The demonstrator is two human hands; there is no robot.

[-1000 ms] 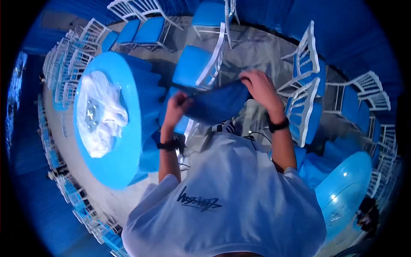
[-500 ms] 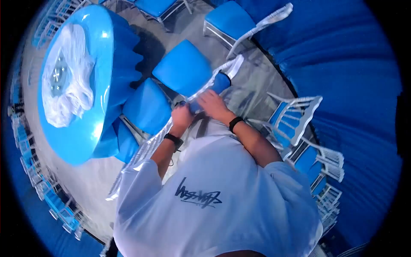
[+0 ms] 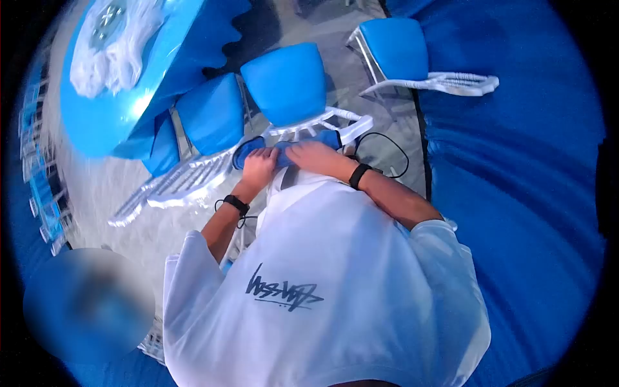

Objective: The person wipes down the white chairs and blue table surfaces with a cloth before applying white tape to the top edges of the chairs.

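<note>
A blue, dark-edged piece that looks like cloth lies across the front of my waist, close to a chair back. My left hand is closed over its left part, fingers curled on top. My right hand grips it farther right, the fingers bent toward the left hand. Its ends stick out beyond both hands, and its middle is partly covered by fingers. Just beyond stands a white chair with a blue seat. Each wrist wears a dark band.
A glossy blue round table at upper left bears a clear plastic bundle. More blue-seated white chairs stand beside it, another chair at upper right. A black cable loops at right, near blue drapes. A blurred patch covers the lower left.
My view has turned, so the table and chairs appear shifted. More of the blue piece now shows left of my left hand, and both hands still hold it.
</note>
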